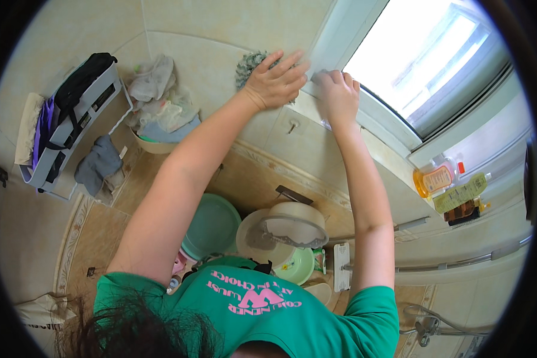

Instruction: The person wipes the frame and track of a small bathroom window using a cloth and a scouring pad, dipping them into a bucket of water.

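Observation:
My left hand (pixel 277 80) lies over a shaggy grey-green cloth (pixel 248 67), pressing it against the tiled wall beside the window. Its fingers are blurred, and most of the cloth is hidden under the palm. My right hand (pixel 341 98) is curled at the lower corner of the white window frame (pixel 376 107). A small grey thing, perhaps a cloth (pixel 318 77), shows blurred at its fingers. Below both hands runs the narrow window ledge (pixel 385 156).
Bottles (pixel 434 179) stand on the ledge at right. A wall rack (pixel 85 121) with bags and a basket (pixel 154 145) of plastic bags hang at left. Basins (pixel 212 223) and a white strainer (pixel 295 219) are below. A hook (pixel 292 126) and metal rail (pixel 452 264) are on the wall.

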{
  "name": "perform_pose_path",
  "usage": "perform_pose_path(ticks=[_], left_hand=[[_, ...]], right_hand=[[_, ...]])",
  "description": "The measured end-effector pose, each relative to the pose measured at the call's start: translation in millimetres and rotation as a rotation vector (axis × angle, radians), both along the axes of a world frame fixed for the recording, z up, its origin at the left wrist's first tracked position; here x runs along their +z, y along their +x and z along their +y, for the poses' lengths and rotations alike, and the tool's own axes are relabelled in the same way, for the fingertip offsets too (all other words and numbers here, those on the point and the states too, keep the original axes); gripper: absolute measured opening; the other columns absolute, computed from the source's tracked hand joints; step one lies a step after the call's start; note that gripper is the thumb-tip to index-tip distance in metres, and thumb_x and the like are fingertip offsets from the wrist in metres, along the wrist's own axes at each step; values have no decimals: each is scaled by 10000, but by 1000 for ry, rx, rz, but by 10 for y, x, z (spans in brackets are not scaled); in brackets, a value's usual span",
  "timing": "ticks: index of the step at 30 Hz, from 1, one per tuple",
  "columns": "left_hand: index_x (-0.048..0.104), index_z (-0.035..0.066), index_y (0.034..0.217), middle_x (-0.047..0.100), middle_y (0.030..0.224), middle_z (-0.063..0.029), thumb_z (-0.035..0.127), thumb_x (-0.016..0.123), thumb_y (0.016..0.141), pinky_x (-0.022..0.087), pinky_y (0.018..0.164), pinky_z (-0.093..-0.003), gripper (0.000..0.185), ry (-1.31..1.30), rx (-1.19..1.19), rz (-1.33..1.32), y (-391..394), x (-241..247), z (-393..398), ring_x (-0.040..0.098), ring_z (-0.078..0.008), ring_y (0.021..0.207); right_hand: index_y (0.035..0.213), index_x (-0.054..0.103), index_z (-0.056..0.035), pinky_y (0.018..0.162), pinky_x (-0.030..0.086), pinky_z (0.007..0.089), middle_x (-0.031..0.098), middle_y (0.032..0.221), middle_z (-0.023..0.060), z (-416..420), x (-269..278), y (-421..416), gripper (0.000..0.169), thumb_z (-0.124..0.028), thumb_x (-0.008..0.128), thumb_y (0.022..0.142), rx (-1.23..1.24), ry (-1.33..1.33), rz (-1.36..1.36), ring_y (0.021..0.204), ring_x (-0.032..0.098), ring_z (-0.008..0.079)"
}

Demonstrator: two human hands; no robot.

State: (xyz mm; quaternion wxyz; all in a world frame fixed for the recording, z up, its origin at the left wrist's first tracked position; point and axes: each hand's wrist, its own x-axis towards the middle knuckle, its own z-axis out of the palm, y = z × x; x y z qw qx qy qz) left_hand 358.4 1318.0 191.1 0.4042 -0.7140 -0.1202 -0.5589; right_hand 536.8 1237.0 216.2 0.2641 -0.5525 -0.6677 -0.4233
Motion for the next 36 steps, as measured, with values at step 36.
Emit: perform_pose_path(ticks=[36], left_hand=[[621, 228, 886, 583, 1263, 76, 234, 616, 761, 314, 1085, -413, 126, 29, -8, -18, 32, -37, 25, 453, -136, 1306]], right_hand=[[698, 609, -139, 759, 375, 368, 584, 772, -16, 206, 62, -196, 86, -110, 690, 689, -184, 94, -7, 836, 569, 202]])
